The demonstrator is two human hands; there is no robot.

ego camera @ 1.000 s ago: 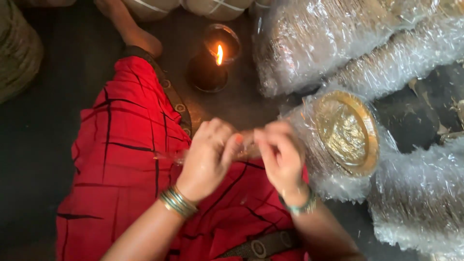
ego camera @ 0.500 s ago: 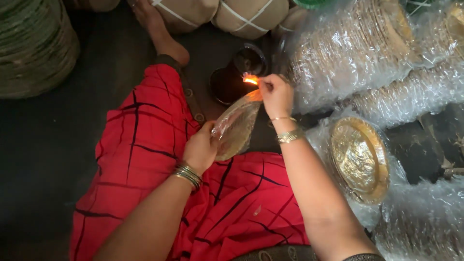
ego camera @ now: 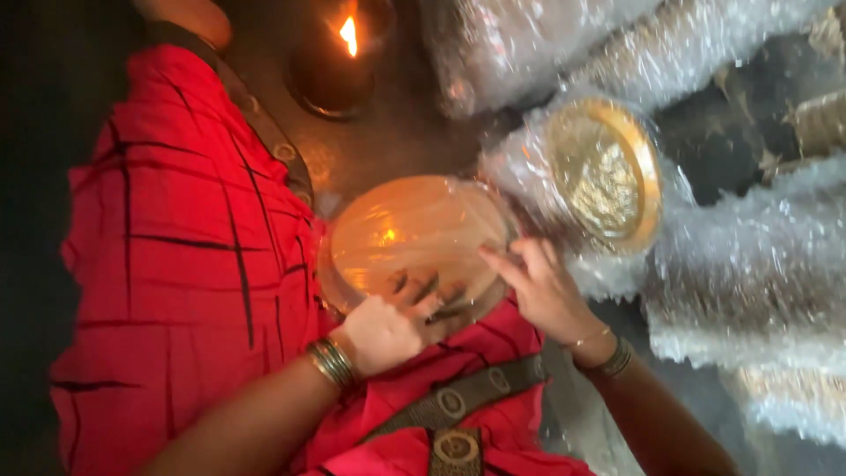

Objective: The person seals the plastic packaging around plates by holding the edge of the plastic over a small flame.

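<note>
Left hand: clamped on the near rim of a round plastic-wrapped plate, fingers spread over its lower edge; stack of metal bangles at the wrist.
Right hand: pressed to the plate's right edge, fingers together and extended along the rim; thin bangles and a darker band on the wrist.
Wrapped plate: held between both hands, tilted toward the camera, just above the lap; clear film taut over a pale golden face, with a small flame reflection left of centre.
Red cloth: spread under and to the left of the left hand, red with thin dark lines, draped over the lap.
Belt strap: olive, with round metal studs, just below both hands, across the red cloth.
Gold dish: beyond the right hand, just up and right of the held plate; shiny embossed face on edge, at the end of a film-wrapped stack.
Wrapped stacks: further right of the right hand, several rolls of discs in crinkled clear plastic, lying side by side on the dark floor.
Oil lamp: farthest from the hands, straight beyond the left hand; dark bowl with a single lit flame.
Foot: at the top edge, left of the lamp; only partly in view.
</note>
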